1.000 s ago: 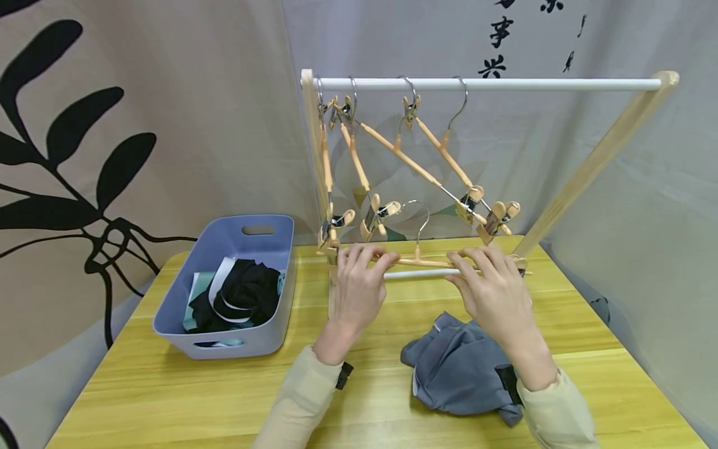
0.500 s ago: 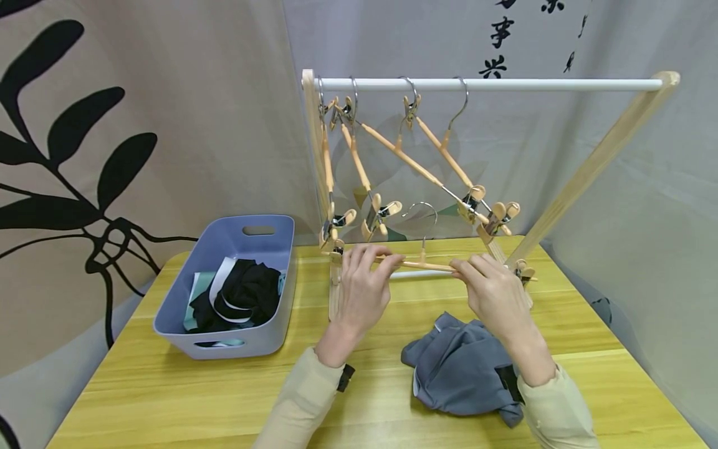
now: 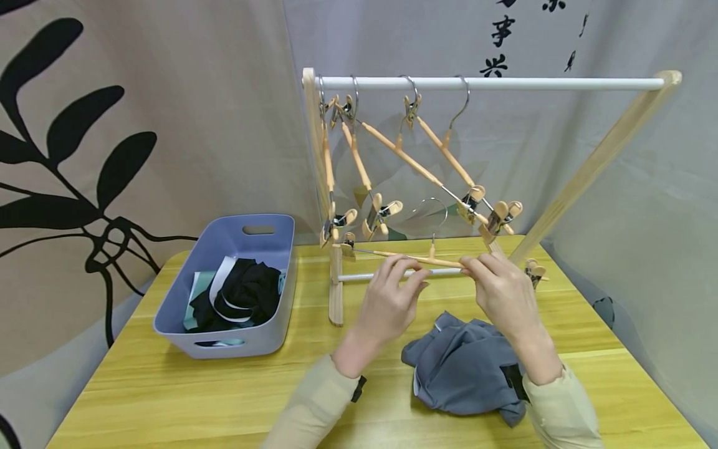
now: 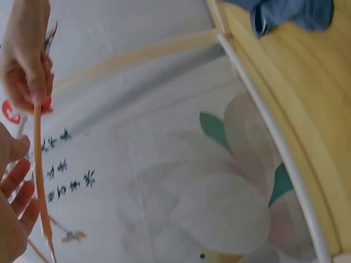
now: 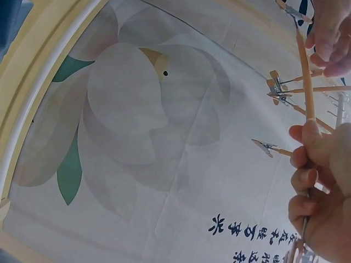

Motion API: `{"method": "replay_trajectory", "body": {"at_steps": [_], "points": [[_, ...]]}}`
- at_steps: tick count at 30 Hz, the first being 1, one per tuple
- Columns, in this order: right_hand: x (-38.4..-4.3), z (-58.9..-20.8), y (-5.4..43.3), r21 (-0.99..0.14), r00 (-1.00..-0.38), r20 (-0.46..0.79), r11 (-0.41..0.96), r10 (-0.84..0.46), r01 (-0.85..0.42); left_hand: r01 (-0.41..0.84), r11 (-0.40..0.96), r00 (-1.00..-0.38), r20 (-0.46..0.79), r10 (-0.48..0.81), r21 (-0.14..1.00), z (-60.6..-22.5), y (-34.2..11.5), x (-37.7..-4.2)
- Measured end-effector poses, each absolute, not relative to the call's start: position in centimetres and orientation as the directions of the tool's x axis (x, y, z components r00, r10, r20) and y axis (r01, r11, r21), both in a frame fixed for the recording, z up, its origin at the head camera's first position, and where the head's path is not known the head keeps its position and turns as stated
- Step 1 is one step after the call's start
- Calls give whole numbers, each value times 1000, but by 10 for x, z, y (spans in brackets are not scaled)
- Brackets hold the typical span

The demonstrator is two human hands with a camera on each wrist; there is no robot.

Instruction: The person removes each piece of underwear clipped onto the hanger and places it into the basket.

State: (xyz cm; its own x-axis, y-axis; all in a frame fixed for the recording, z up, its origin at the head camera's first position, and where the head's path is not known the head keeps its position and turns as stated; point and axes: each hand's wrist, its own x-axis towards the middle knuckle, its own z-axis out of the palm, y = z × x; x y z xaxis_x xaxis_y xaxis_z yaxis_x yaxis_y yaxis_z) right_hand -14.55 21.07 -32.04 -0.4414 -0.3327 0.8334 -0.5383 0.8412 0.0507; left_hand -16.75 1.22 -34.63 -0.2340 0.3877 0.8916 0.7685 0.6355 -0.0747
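A wooden clip hanger (image 3: 443, 262) with a metal hook is held in the air in front of the rack's lower rod. My right hand (image 3: 499, 287) grips its right part; in the right wrist view the right hand's fingers (image 5: 307, 181) curl round the bar. My left hand (image 3: 392, 299) is just below the hanger's middle, its fingers loosely bent. Both wrist views show the left hand beside the hanger (image 4: 38, 159), not gripping it. A clip (image 3: 348, 244) shows at its left end, another (image 3: 535, 272) beyond the right hand. A crumpled grey-blue garment (image 3: 462, 368) lies below the right hand.
Several similar hangers hang from the upper rod (image 3: 561, 84) of a wooden rack, mostly at its left half. A blue-violet basket (image 3: 168, 327) stands on the left of the table (image 3: 224, 399), with black and teal cloth inside. A printed curtain is behind.
My left hand has let go of the hanger and moved right and down, uncovering its left end. The right hand and hanger have shifted slightly right.
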Motion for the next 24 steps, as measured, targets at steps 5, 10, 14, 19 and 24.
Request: {"method": "replay_trajectory", "body": {"at_steps": [5, 10, 14, 19, 24], "points": [[-146, -321, 212, 51, -443, 832, 841, -334, -538, 825, 557, -279, 788, 548, -95, -363, 34, -159], [-145, -321, 214, 45, -450, 828, 839, -335, -542, 878, 473, -378, 490, 785, -80, -387, 58, -144], [-145, -322, 215, 38, -455, 825, 836, -335, -547, 880, 472, -475, 100, 874, 50, -403, 76, -138], [-145, -321, 215, 45, -458, 820, 837, -343, -546, 818, 563, -531, -223, 818, 117, -416, 94, -141], [-145, -321, 214, 47, -463, 816, 838, -346, -543, 807, 591, -565, -283, 775, 9, -425, 109, -145]]}}
